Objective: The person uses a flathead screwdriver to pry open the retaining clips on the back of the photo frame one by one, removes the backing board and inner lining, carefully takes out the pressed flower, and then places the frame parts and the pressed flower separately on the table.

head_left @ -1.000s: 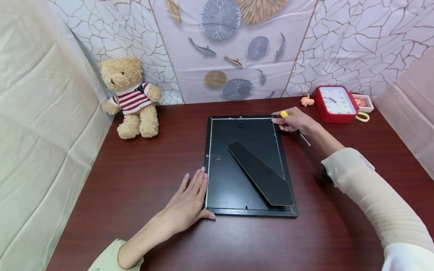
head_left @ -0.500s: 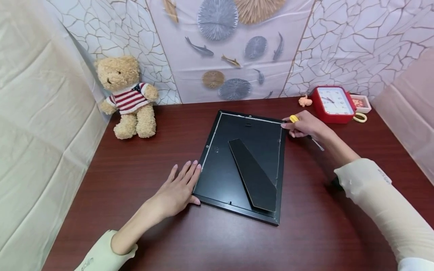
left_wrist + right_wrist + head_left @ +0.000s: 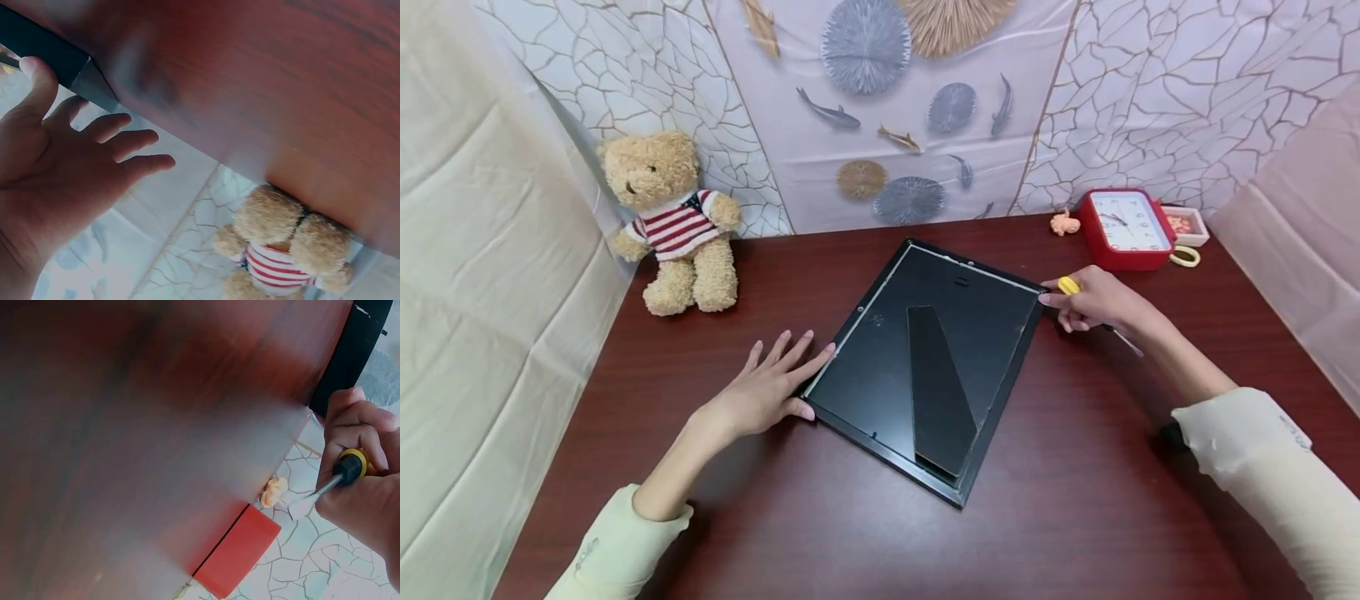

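Observation:
A black picture frame [image 3: 880, 358] lies back side up on the table, turned at an angle, its stand flap [image 3: 936, 383] hinged on the backing. My left hand [image 3: 760, 396] has its fingers spread, with index finger and thumb at the frame's near-left corner. In the left wrist view the thumb touches the frame's side edge [image 3: 47, 50]. My right hand [image 3: 1101, 300] holds a screwdriver [image 3: 350, 467] with a yellow and black handle in its curled fingers, the shaft pointing back toward the wrist. Its thumb and index finger are at the frame's far-right corner.
A teddy bear [image 3: 677, 225] in a striped shirt sits at the back left. At the back right stand a red alarm clock [image 3: 1127, 229], a small pink figurine [image 3: 1064, 222], a small pale box [image 3: 1187, 223] and a yellow ring [image 3: 1184, 257]. A patterned cloth hangs behind.
The frame has turned clockwise on the table. The right hand has moved right and nearer with its corner, while the left hand has shifted left and farther, its fingers spreading more.

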